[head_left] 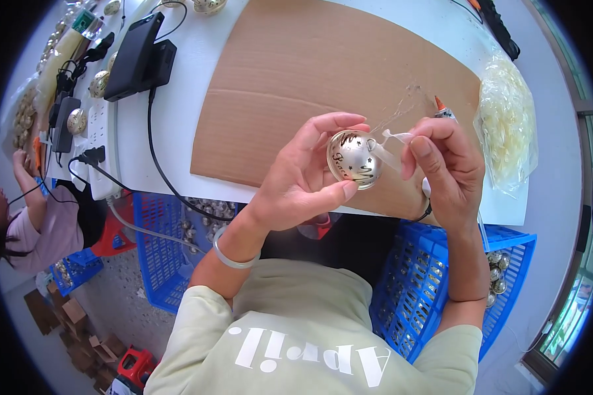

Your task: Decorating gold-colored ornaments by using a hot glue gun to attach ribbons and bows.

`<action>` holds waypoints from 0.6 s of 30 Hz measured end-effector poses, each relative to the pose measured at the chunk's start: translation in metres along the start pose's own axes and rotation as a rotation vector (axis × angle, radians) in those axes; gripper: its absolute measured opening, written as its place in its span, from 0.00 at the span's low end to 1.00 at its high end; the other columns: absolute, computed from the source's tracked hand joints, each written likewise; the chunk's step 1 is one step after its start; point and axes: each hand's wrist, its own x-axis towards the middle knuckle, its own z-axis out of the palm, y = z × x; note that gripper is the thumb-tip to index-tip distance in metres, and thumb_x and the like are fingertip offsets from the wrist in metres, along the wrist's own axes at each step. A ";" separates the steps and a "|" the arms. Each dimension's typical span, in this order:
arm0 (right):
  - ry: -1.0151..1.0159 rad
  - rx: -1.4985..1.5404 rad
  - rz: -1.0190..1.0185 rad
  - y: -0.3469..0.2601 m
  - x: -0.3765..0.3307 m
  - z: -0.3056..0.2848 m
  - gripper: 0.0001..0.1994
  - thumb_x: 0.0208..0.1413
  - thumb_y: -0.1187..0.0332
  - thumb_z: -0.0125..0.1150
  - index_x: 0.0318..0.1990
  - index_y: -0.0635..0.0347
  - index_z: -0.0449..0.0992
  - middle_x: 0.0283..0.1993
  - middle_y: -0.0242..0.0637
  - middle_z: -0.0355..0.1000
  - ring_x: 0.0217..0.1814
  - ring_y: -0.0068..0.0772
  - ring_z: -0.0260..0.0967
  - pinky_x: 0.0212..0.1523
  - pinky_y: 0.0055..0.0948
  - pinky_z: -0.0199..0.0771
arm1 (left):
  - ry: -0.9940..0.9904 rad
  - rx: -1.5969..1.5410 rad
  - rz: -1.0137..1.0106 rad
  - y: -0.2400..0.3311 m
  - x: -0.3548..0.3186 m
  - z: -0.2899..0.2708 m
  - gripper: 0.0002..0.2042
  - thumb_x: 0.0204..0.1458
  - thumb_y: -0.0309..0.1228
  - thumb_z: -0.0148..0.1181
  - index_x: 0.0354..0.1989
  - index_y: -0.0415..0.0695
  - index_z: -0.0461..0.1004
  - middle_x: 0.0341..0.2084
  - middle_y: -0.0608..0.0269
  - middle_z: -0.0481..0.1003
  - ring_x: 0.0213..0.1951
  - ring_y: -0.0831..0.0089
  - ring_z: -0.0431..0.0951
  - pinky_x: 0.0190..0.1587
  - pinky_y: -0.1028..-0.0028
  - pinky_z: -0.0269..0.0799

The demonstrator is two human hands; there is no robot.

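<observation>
Ball: round, pale gold, marked with dark lettering and stars; held up over the cardboard, close to the front edge and right of the middle.
Left hand: gripping the ball, fingers curled round the far and left sides, thumb along the near side.
Right hand: closed in a pinch on the ribbon, thumb against forefinger, just beside the ball.
Ribbon: white, narrow, leading from the right side of the ball to the right fingertips, with a small bend standing up. Knot or plain loop: cannot tell, too small.
Step in hand (judged): handling the ribbon at the ball. Best done with a steady left grip, ribbon side left uncovered, thumb off the lettering. Pull lightly and in line with the attachment; keep the strip flat, free of twist. Avoid squeezing the shell, probably slippery.
Pointing: ribbon side toward the right edge of the worktop, slightly toward the far edge; lettered face up.
Long axis: none clear on a round body; line through the attachment running from near left to far right, tilted well off upright.
Right edge of worktop: clear bag of pale strips; orange-tipped tube nearer in, on the cardboard beyond the right hand.
Below front edge: blue crate at right, more balls inside.
</observation>
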 end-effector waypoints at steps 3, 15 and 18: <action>-0.078 0.072 0.083 -0.004 -0.002 -0.006 0.06 0.66 0.73 0.54 0.44 0.67 0.74 0.34 0.31 0.72 0.33 0.16 0.67 0.36 0.16 0.68 | 0.031 0.209 0.122 -0.008 -0.004 0.001 0.33 0.48 0.14 0.60 0.65 0.36 0.56 0.56 0.53 0.63 0.57 0.69 0.68 0.57 0.71 0.74; -0.094 0.223 0.222 -0.001 -0.004 -0.014 0.08 0.67 0.70 0.54 0.43 0.66 0.75 0.28 0.26 0.70 0.29 0.12 0.63 0.33 0.14 0.62 | 0.093 0.579 0.321 -0.018 -0.010 0.018 0.29 0.45 0.18 0.68 0.57 0.40 0.63 0.56 0.52 0.63 0.55 0.69 0.71 0.51 0.75 0.79; -0.090 0.217 0.229 0.000 -0.005 -0.014 0.08 0.66 0.70 0.54 0.43 0.66 0.75 0.28 0.26 0.70 0.29 0.12 0.63 0.32 0.14 0.62 | 0.138 0.523 0.249 -0.019 -0.013 0.022 0.29 0.46 0.18 0.68 0.57 0.40 0.62 0.55 0.53 0.65 0.53 0.68 0.73 0.51 0.74 0.79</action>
